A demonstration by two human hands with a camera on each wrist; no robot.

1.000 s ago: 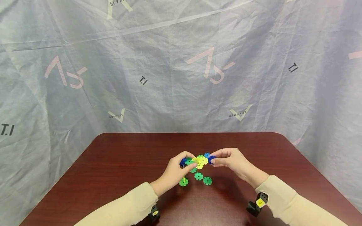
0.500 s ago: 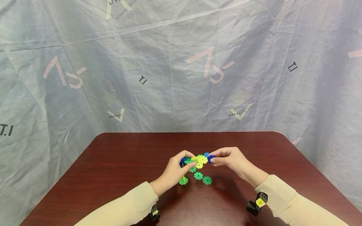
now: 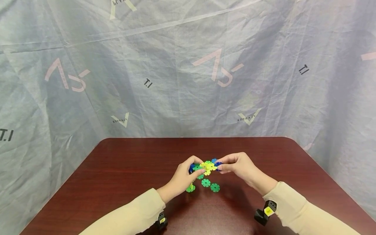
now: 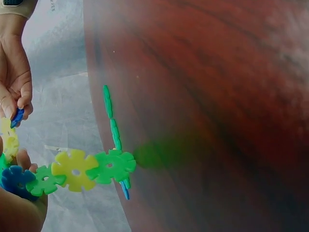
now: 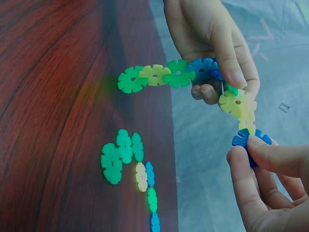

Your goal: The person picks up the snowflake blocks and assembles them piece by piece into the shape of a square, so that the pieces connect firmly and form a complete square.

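My left hand (image 3: 182,174) grips a joined chain of notched plastic discs, thumb and fingers around its yellow and green part. In the right wrist view, yellow discs (image 5: 237,102) run from my left hand towards my right hand (image 5: 275,188). Thumb and fingers of the right hand pinch a blue notched disc (image 5: 253,153) right at the end yellow disc. From the left hand hangs another strand, with a blue disc (image 5: 202,70), a green disc (image 5: 178,73), a yellow disc (image 5: 154,75) and a green end disc (image 5: 131,79). My left fingers hide part of the chain.
Several more discs lie on the dark red wooden table (image 3: 132,163) under and behind the chain, among them a green disc (image 3: 215,187) and a second green disc (image 3: 206,183). A grey printed cloth (image 3: 176,98) hangs behind the table.
Both hands shift slightly towards each other; the hanging strand sways a little to the right. The grips stay the same, and the discs on the table have not moved.
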